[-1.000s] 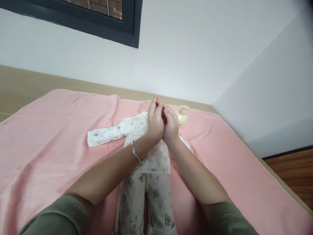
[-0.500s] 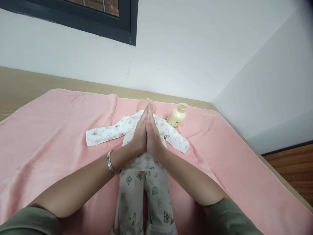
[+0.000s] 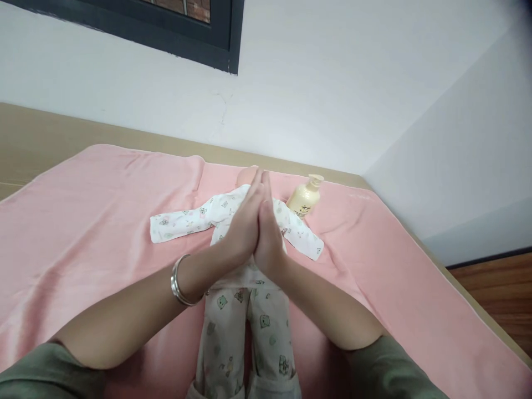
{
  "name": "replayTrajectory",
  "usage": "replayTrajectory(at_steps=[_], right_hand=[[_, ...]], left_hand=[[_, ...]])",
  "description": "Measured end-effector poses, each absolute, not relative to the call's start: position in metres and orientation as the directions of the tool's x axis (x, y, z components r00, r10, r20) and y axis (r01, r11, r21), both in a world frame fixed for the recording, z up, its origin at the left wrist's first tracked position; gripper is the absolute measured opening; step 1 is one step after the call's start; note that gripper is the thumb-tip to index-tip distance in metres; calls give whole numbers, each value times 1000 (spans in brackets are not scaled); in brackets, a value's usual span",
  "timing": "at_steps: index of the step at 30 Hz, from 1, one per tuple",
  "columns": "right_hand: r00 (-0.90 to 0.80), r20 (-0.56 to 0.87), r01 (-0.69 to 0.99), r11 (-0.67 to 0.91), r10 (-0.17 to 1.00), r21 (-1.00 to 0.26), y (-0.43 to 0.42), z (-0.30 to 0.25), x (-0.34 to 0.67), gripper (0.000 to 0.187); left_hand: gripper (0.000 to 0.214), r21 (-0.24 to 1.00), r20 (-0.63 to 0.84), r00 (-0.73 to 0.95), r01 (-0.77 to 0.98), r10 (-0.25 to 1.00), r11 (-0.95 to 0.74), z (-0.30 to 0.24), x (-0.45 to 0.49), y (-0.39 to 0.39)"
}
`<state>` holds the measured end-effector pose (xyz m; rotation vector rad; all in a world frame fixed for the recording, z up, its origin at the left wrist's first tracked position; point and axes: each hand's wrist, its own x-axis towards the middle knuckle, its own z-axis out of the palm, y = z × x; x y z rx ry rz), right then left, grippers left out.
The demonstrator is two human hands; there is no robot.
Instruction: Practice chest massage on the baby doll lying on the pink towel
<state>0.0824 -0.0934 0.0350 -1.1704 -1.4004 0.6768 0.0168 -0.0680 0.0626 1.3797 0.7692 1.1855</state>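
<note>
Palm to palm, my left hand (image 3: 244, 224) and my right hand (image 3: 270, 241) press against each other, fingers stretched out and pointing away from me. No object shows between them. A silver bangle (image 3: 175, 282) circles my left wrist. Beneath my hands a baby doll (image 3: 246, 176) lies on its back in a white printed top (image 3: 183, 223) and matching trousers (image 3: 266, 327), its sleeves spread to both sides. My hands hide its chest and part of its head. A cream pump bottle (image 3: 305, 197) leans beside the doll's right-hand sleeve in view.
A pink sheet (image 3: 103, 188) with soft folds covers the wooden surface (image 3: 50, 127) under the doll. Behind it rises a white wall (image 3: 311, 83) with a dark window frame (image 3: 224, 47). Brown wood (image 3: 494, 288) shows at the right edge.
My pressed hands have shifted slightly, the left sliding a little against the right. The view has moved a little; doll and bottle lie as before.
</note>
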Motion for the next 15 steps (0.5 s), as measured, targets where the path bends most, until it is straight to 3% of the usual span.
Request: replayTrajectory(at_steps=[4,10,15], right_hand=[[-33,376,290,368,926,-883,-112,35,74,74],[-25,473,257,463,880,-848,-116,57,88,67],[30,461,231,442,887,-867,-120,63,92,68]], left_hand=[[45,969,201,237,-188,950,-158,69,7,-60],[47,936,341,301,-202,891,-289,69,5,-101],[51,935,345,350,-209,871,-287,72,4,-119]])
